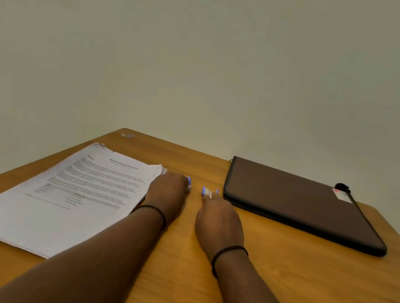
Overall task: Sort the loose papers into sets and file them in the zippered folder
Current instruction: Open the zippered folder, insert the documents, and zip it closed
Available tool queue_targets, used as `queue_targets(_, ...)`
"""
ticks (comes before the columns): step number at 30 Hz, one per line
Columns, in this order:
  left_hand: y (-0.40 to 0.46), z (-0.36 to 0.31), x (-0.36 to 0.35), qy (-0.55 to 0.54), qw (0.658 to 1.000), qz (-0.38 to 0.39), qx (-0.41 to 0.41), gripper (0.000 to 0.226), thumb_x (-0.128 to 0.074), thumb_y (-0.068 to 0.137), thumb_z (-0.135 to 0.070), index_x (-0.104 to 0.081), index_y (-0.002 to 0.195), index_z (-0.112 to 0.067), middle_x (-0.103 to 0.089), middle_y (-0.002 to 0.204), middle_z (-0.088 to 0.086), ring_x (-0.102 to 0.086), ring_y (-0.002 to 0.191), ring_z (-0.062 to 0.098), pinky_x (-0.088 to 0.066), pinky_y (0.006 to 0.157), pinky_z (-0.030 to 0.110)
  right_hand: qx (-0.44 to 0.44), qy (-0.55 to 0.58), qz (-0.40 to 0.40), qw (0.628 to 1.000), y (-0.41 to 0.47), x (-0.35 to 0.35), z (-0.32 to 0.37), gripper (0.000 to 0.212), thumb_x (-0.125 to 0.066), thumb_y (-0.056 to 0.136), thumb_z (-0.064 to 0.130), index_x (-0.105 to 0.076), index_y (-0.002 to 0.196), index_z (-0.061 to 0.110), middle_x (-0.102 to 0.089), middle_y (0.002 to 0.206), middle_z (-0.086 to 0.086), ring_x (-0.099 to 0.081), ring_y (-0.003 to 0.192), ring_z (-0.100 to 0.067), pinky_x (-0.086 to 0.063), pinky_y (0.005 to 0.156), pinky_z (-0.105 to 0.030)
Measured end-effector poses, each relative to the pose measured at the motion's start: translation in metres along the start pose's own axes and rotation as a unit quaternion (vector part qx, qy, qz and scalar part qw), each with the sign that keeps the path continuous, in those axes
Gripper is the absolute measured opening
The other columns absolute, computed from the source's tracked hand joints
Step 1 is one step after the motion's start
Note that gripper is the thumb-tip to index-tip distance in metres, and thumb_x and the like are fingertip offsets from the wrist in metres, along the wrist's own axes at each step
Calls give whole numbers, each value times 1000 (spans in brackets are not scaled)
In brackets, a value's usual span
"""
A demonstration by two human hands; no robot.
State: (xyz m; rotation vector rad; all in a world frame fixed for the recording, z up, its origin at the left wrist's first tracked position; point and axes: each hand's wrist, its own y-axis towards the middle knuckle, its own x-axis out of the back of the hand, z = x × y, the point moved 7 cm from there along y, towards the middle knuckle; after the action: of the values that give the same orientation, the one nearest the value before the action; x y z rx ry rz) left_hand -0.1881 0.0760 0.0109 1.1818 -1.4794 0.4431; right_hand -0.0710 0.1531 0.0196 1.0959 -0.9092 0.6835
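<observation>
Paper fills the lower left of the frame: a thick white stack of printed sheets [57, 195] lies flat on the wooden table [302, 289]. Just right of the stack's far corner the left hand [167, 192] rests palm down, its fingers curled over a small blue clip [189, 182]. At centre the right hand [219, 225] touches another small blue-and-white clip [209, 192]; its grip is unclear. At centre right lies the closed brown zippered folder [299, 203], apart from both hands
</observation>
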Motion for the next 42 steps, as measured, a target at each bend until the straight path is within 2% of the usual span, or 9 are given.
queue_targets(6, 35, -2, -15, 4, 1000, 7, -28, 27, -46, 98, -11, -70, 110, -15, -70, 104, 9, -66, 93, 25, -54, 86, 34, -8, 32, 59, 998, 38, -31, 2, 53, -35, 95, 5, -33, 148, 8, -40, 147, -10, -53, 116, -26, -45, 93, -33)
queue_targets(14, 91, -13, -28, 4, 998, 1, -67, 20, -52, 93, -10, -71, 87, -11, -67, 85, 8, -56, 75, 25, -38, 67, 29, -42, 23, 76, 996, 110, -68, -17, 55, -32, 97, 4, -26, 151, 7, -35, 151, -13, -47, 125, -30, -43, 99, -36)
queue_targets(17, 111, -10, -33, 2, 997, -18, -79, 19, -53, 90, -7, -66, 77, -11, -60, 76, 6, -61, 78, 28, -41, 65, 30, -54, 21, 78, 995, 135, -81, -21, 52, -33, 97, 5, -30, 149, 7, -39, 146, -14, -48, 124, -29, -43, 96, -35)
queue_targets(19, 128, -3, -39, -12, 996, -27, -83, 19, -55, 90, -5, -74, 89, -8, -69, 86, 9, -65, 85, 29, -52, 75, 32, -64, 14, 81, 995, 151, -90, -24, 49, -34, 98, 6, -33, 147, 5, -42, 143, -15, -50, 122, -30, -44, 96, -37)
queue_targets(22, 149, 3, -46, -33, 996, -28, -77, 23, -58, 92, -6, -76, 105, -10, -73, 103, 12, -65, 95, 29, -53, 89, 34, -73, 7, 95, 993, 169, -101, -29, 48, -34, 99, 8, -31, 147, 4, -39, 148, -16, -47, 127, -31, -42, 102, -40)
queue_targets(26, 175, 16, -51, -26, 996, -40, -75, 22, -61, 95, -18, -76, 111, -14, -72, 111, 10, -65, 102, 28, -51, 87, 32, -91, -10, 104, 990, 190, -109, -23, 53, -33, 100, 10, -21, 151, 3, -26, 156, -16, -39, 136, -30, -38, 105, -39)
queue_targets(35, 214, 40, -54, -3, 996, -43, -79, 26, -57, 97, -12, -73, 117, -15, -69, 117, 10, -62, 106, 30, -48, 85, 31, -99, 12, 107, 989, 212, -119, -10, 49, -38, 97, 9, -33, 145, 1, -37, 149, -17, -49, 127, -32, -44, 103, -41)
queue_targets(40, 218, 46, -54, -10, 997, -8, -75, 13, -57, 97, -14, -70, 94, -14, -66, 98, 9, -63, 98, 26, -46, 81, 28, -106, 34, 102, 989, 215, -120, -4, 52, -36, 97, 9, -28, 148, 2, -33, 151, -16, -47, 128, -32, -43, 104, -42)
queue_targets(42, 213, 47, -48, -7, 997, -19, -77, 20, -56, 95, -7, -70, 107, -13, -68, 110, 11, -62, 108, 29, -47, 87, 31, -109, 59, 71, 990, 214, -113, -1, 52, -36, 97, 10, -28, 148, 2, -32, 151, -14, -47, 127, -32, -44, 102, -41)
